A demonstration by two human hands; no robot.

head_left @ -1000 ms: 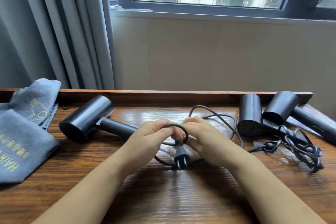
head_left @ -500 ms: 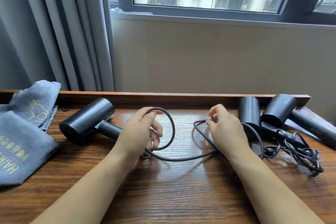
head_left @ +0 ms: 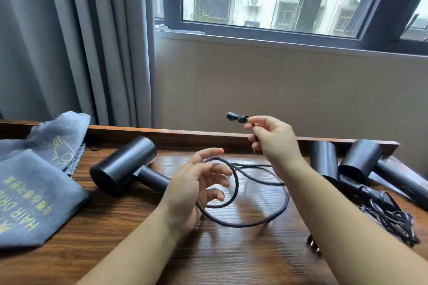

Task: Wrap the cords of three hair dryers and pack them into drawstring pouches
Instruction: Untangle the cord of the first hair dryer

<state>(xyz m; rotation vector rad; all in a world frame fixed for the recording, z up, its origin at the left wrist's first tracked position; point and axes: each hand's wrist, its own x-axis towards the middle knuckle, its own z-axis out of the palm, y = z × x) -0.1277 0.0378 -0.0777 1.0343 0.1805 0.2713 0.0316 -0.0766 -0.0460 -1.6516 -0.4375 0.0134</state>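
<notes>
A black hair dryer (head_left: 125,166) lies on the wooden table (head_left: 231,259), left of my hands. Its black cord (head_left: 252,222) loops across the table between my arms. My left hand (head_left: 196,185) holds a loop of this cord with loosely curled fingers. Raised above the table's back edge, my right hand (head_left: 273,139) pinches a small black piece (head_left: 236,118) that looks like a cord strap. A plug (head_left: 313,245) lies beside my right forearm. Two more black dryers (head_left: 324,159) (head_left: 361,159) lie at the right. Grey drawstring pouches (head_left: 34,194) sit at the left.
A tangle of black cords (head_left: 393,215) lies in front of the two right-hand dryers. The table has a raised wooden back edge (head_left: 185,134) against the wall. Grey curtains (head_left: 69,41) hang at the back left, under a window.
My right hand has risen from the table and now pinches a small black piece in the air. My left hand still holds the cord loop. The camera has tilted upward.
</notes>
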